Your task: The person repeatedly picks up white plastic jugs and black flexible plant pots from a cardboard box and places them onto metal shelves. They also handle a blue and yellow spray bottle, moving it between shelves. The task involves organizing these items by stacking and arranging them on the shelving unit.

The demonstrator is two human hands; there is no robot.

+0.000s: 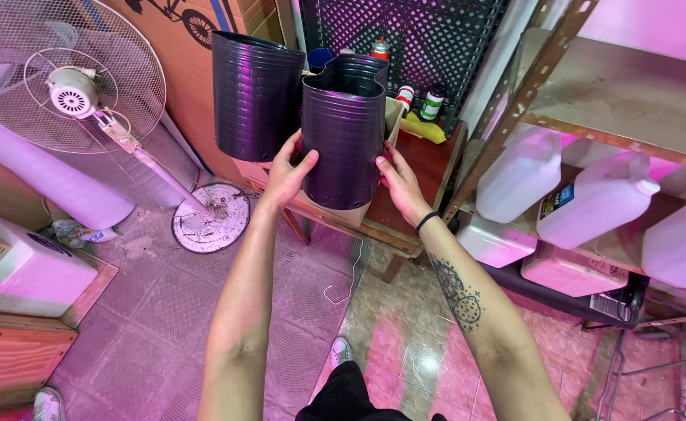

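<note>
Held stack: I see a tall stack of nested black plastic pots [344, 132] in the upper middle of the frame, its lower end over the cardboard box [351, 209] on the wooden table [419, 168].
Look of it: thin glossy walls, fine horizontal ridges where the rims pile up, top rim squeezed into a wavy, dented outline rather than a round one.
Left hand [287, 173]: fingers spread and pressed flat against the stack's left wall, thumb forward across its front.
Right hand [400, 181]: pressed against the right wall, fingers wrapping behind; I cannot tell how far they reach. A dark band sits at the wrist and a dotted tattoo on the forearm.
Second stack [256, 93]: the same ridged black pots, just left of the held one and leaning slightly, in front of a cardboard panel.
Table top: small spray can and bottles at the back, a yellow cloth [423, 129] beside them.
Fan [74, 78]: wire-grille pedestal fan at upper left, tilted, round base on the textured floor tiles.
Right side: white plastic jugs [592, 203] lying on a rusty metal shelf [616, 129].
Lower left: a white foam block [27, 269] on a wooden surface.
</note>
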